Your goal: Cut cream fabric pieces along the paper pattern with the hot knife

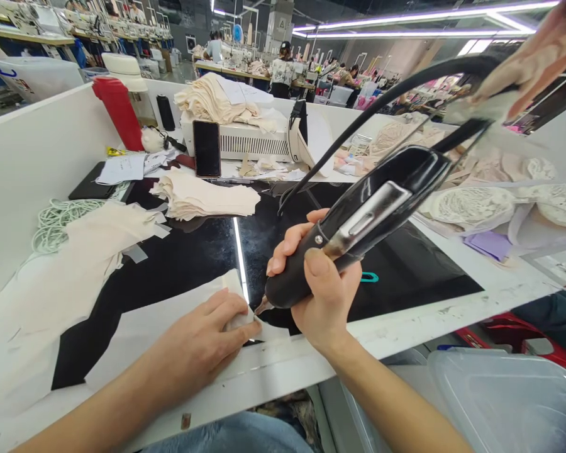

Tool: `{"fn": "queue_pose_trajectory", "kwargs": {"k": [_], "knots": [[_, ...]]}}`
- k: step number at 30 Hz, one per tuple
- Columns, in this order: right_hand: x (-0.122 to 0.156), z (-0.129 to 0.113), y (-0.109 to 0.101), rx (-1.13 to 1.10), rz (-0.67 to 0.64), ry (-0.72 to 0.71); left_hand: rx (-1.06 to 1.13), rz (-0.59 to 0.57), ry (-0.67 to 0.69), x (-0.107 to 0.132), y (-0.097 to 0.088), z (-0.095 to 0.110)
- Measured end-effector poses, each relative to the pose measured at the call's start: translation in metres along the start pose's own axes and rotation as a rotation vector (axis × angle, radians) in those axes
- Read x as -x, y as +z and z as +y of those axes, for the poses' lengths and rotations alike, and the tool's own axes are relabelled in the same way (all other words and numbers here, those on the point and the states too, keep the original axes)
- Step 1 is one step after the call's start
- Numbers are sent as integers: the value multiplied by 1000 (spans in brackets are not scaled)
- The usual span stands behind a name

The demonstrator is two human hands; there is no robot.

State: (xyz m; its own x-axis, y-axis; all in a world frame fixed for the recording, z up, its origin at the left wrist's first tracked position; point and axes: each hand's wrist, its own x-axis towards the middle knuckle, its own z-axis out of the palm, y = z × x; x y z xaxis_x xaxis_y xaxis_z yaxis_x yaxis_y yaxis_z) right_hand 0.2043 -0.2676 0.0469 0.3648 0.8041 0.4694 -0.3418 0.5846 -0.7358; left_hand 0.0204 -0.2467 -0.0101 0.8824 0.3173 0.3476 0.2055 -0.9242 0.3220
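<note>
My right hand (325, 283) is wrapped round the grip of a black corded hand tool (368, 214) with a long metal lever and a narrow coppery tip. My thumb lies near the lever's lower end. The tool slants down to the left, its tip close by my left fingers, near the edge of the fabric. My left hand (207, 327) presses on a small folded cream fabric piece (233, 286), thumb at its near side and fingers over it. Beneath lies a larger white fabric sheet (141, 327) on the glossy black work surface (207, 245). I cannot tell whether the tip touches cloth.
Cream fabric stacks (207, 198) lie behind and to the left, near green cord (56, 226). A phone (207, 148) stands against a white box. At right are lace bra cups (471, 207) and a teal clip (370, 277). Another person's blurred hand (538, 63) reaches in at top right.
</note>
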Motion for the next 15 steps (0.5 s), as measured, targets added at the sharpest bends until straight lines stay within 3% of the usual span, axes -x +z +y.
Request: {"fn": "queue_pose_trajectory", "kwargs": {"k": [15], "knots": [[-1,6,0,66,17,9,26,-9,-22,-1,-1,0]]}}
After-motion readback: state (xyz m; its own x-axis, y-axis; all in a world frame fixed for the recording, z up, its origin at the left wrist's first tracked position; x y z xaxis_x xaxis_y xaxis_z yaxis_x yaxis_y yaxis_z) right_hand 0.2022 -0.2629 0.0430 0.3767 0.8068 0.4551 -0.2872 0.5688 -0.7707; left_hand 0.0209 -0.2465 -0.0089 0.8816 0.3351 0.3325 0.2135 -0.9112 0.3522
